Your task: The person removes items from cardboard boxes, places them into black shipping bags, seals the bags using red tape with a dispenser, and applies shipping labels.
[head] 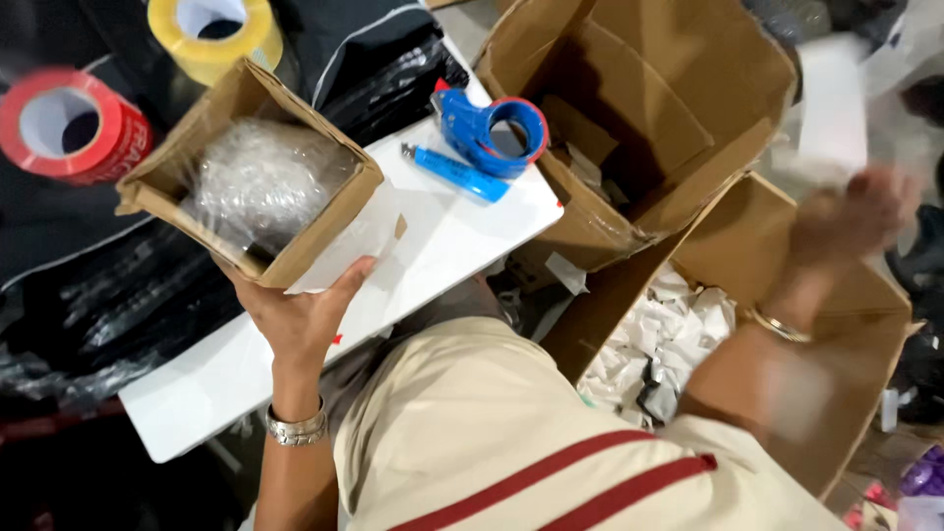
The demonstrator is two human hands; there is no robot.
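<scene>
Seen from above, the person's left hand (300,315) grips the near bottom corner of a small open cardboard box (251,172), fingers curled under its edge and thumb against a white sheet stuck to its side. The box sits directly above the hand, tilted, with its open top toward the camera, and crumpled clear bubble wrap (261,182) fills it. Under it lies a white board (442,246). A blue tape dispenser (487,133) rests on the board, to the right of the box. Beyond the box lie a red tape roll (74,123) and a yellow tape roll (211,34). The right hand (851,221) is raised at the far right, blurred; whether it is clenched or loose cannot be told. Below it stands a large carton (787,324) holding white paper scraps.
</scene>
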